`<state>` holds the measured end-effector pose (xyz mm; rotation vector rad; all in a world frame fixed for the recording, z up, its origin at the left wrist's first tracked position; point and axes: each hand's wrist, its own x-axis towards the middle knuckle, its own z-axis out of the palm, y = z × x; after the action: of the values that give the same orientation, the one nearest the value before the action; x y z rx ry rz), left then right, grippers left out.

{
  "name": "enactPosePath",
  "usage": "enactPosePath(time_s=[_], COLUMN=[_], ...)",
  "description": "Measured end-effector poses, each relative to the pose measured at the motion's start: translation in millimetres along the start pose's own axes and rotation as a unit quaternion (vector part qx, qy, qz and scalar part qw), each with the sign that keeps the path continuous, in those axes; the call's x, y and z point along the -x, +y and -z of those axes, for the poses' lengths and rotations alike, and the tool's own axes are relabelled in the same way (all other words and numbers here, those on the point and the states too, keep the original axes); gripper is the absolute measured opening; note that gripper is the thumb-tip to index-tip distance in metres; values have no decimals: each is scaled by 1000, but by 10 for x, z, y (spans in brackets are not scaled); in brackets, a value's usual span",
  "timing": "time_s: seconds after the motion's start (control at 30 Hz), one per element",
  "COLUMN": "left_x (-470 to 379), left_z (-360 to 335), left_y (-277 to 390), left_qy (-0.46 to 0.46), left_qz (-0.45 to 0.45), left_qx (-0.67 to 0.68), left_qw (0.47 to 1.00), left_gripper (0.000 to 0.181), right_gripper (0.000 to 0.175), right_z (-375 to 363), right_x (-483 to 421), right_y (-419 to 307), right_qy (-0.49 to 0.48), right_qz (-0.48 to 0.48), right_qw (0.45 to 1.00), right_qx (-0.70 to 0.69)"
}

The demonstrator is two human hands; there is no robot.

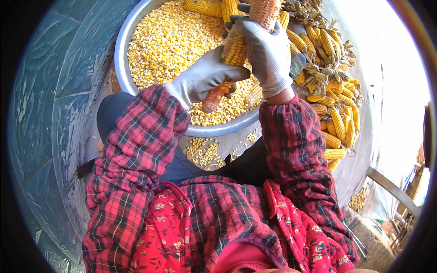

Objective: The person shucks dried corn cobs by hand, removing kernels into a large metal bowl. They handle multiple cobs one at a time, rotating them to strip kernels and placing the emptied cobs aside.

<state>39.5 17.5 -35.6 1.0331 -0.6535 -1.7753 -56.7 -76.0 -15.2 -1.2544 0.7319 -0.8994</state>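
Note:
My left hand (205,75), in a grey-and-white coated work glove, is closed around a partly shelled ear of corn (235,51). Yellow kernels still cover part of this ear, and its reddish lower end shows below the hand. Gloved the same way, my right hand (271,54) grips a bare corncob (264,15) that points up out of the frame. The cob presses against or lies close beside the ear; their contact is partly hidden by the fingers. Both hands are above a wide metal basin (123,34) filled with loose corn kernels (164,44).
Unshelled ears (205,8) lie at the basin's far side. To the right is a pile of corn ears (338,119), some with dry husks (321,76). Spilled kernels (204,150) dot the floor before me. A dark green sheet-like surface (44,102) stands on the left.

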Motion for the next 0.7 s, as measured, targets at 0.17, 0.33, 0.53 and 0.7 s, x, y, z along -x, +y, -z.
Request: enactPosePath(time_s=[0.17,0.33,0.53,0.7], left_x=[68,72,68,72], left_z=[-49,-81,-45,-42], left_y=[40,46,45,39], left_qy=[-28,-21,-60,40], left_qz=[-26,-40,-91,-69], left_qx=[51,37,147,-64], left_qw=[998,998,983,995], left_gripper=[30,38,65,56], right_gripper=[36,35,36,28], right_z=[123,228,283,374], right_x=[-62,-96,-150,-270], right_y=[-31,-133,-183,-195], right_qy=[-24,-108,-113,-26], right_qz=[-32,-171,-134,-106], right_qw=[998,952,952,966], right_qx=[-53,-230,-253,-235])
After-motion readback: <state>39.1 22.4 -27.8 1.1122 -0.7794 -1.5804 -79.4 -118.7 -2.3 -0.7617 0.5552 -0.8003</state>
